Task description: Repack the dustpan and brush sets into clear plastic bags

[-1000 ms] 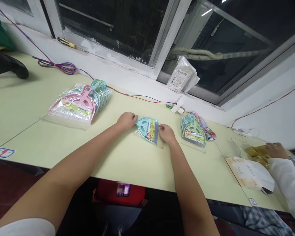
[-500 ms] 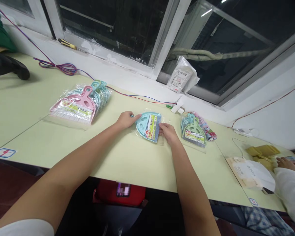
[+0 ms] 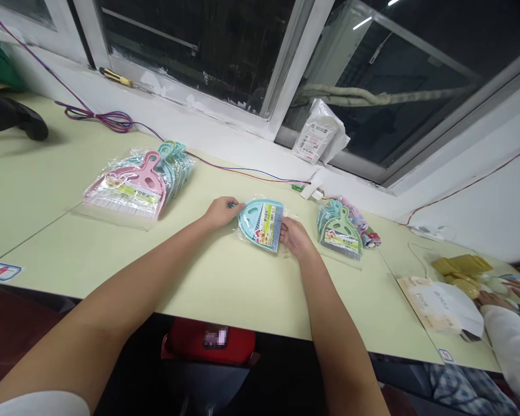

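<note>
A blue dustpan and brush set (image 3: pixel 260 224) in a clear plastic bag lies sideways at the middle of the table, its printed label facing up. My left hand (image 3: pixel 222 212) is closed around the handle end, thumb on top. At the bristle edge, my right hand (image 3: pixel 295 236) grips the bag with bent fingers, partly hidden by it. To the left stands a row of bagged dustpan sets (image 3: pixel 127 188), a pink one in front of several blue and green ones. A smaller group with a green dustpan set (image 3: pixel 343 234) in front is to the right.
Cables (image 3: pixel 117 121) run along the wall to a white plug (image 3: pixel 312 192). A screwdriver (image 3: pixel 117 77) and a white packet (image 3: pixel 318 133) lie on the sill. Far right, a co-worker's sleeve (image 3: pixel 507 341) reaches past a paper bag (image 3: pixel 424 303) and yellow items (image 3: pixel 461 264).
My hands and the blue dustpan set stay almost in place; the view shifts slightly. On the far right, the co-worker's hands have moved.
</note>
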